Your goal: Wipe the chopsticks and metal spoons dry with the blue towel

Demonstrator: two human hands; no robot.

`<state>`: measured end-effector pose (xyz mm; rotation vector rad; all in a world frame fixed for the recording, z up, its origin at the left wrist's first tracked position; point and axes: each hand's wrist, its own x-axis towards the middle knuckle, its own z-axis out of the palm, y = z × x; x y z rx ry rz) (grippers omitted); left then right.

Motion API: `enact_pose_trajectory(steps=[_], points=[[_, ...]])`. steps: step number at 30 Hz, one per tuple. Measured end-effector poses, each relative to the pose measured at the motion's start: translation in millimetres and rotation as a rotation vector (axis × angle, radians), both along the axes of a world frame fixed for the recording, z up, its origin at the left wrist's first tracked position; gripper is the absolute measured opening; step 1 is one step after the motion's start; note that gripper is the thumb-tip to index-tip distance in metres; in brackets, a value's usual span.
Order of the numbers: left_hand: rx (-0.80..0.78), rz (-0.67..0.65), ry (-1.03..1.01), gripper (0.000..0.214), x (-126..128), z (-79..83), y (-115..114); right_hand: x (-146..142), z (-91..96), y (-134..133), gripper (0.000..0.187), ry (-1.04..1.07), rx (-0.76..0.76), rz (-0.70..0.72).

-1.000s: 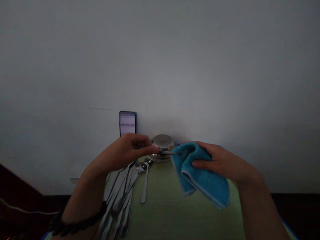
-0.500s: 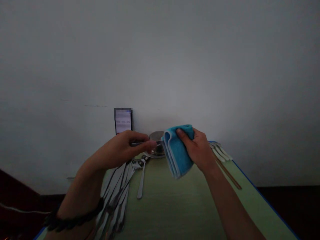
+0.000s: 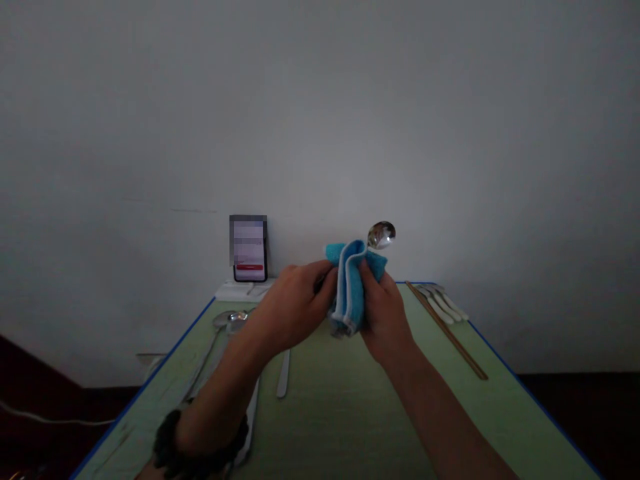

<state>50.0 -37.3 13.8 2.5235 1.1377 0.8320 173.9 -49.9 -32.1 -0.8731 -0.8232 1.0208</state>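
Note:
A folded blue cloth (image 3: 354,293) with pale edging is wrapped around a metal spoon, in front of me above the table. The shiny bowl of the spoon (image 3: 382,235) sticks out past the cloth at the upper right. My right hand (image 3: 386,310) is closed on the cloth, thumb on the near face. On the other side, my left hand (image 3: 300,300) is closed with its fingertips against the cloth's left edge, at the spoon's handle end. The handle itself is hidden by the fingers and the cloth.
Several metal spoons (image 3: 224,320) and other cutlery lie at the left, partly under my left arm. One handle (image 3: 283,377) lies nearer the middle. Brown chopsticks (image 3: 447,331) and white-handled forks (image 3: 440,305) lie at the right. A phone (image 3: 250,250) leans against the wall.
My left hand has moved right, up to the cloth. The cloth is now squeezed around the spoon, whose bowl shows beyond it. The round metal container behind the hands is no longer visible.

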Motion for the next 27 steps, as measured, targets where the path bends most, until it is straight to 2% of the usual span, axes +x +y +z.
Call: enact_pose_trajectory(steps=[5, 9, 11, 14, 17, 21, 27], points=[[-0.068, -0.077, 0.028, 0.036, -5.3, 1.9, 1.1, 11.5, 8.9, 2.1, 0.033, 0.035, -0.086, -0.037], [-0.067, -0.104, 0.096, 0.032, -11.8, 2.0, 3.6, 9.2, 8.3, 6.0, 0.034, 0.215, -0.191, 0.026], [-0.056, -0.096, 0.131, 0.032, -13.3, 2.0, 4.5, 8.1, 5.9, 9.4, 0.033, 0.315, -0.25, 0.041], [-0.016, -0.041, 0.144, 0.036, -13.5, 2.1, 5.1, 13.5, 5.3, 15.0, 0.028, 0.386, -0.284, -0.02], [-0.017, -0.006, 0.137, 0.037, -12.2, 0.9, 5.2, 27.0, 10.6, 18.0, 0.026, 0.446, -0.236, -0.068], [-0.069, -0.039, 0.169, 0.039, -11.2, -2.1, 5.0, 42.4, 19.7, 16.3, 0.036, 0.512, -0.093, -0.068], [-0.118, -0.08, 0.147, 0.037, -12.4, 0.8, 3.6, 42.4, 19.4, 14.4, 0.043, 0.407, -0.022, -0.033]])
